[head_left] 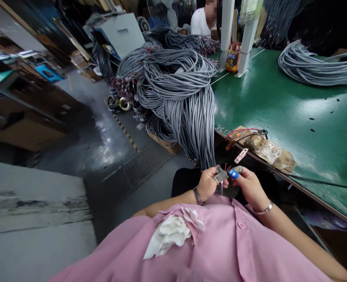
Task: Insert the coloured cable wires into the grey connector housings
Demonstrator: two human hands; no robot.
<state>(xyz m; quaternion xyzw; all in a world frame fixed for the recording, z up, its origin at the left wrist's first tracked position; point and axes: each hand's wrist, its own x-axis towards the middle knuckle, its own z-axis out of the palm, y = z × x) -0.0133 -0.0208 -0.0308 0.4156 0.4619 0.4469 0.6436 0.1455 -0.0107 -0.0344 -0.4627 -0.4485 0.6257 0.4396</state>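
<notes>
Close to my body, my left hand (209,185) is closed around the end of a grey cable (222,188), its thumb wrapped in grey tape. Thin coloured wires (225,167), some red and orange, fan out from that cable end. My right hand (249,187) meets it from the right, thumb and forefinger pinched together at the wires. A blue cover with light spots (233,174) sits on the right thumb, and tape is wound on the forefinger. The exact contact between the fingertips is too small to make out.
A big heap of grey cables (187,74) hangs over the table end just ahead. On the green table (279,105) lie a wooden board (274,154) with wires and another cable coil (314,66). A red-yellow packet (232,58) stands by white posts. One person (201,21) sits beyond.
</notes>
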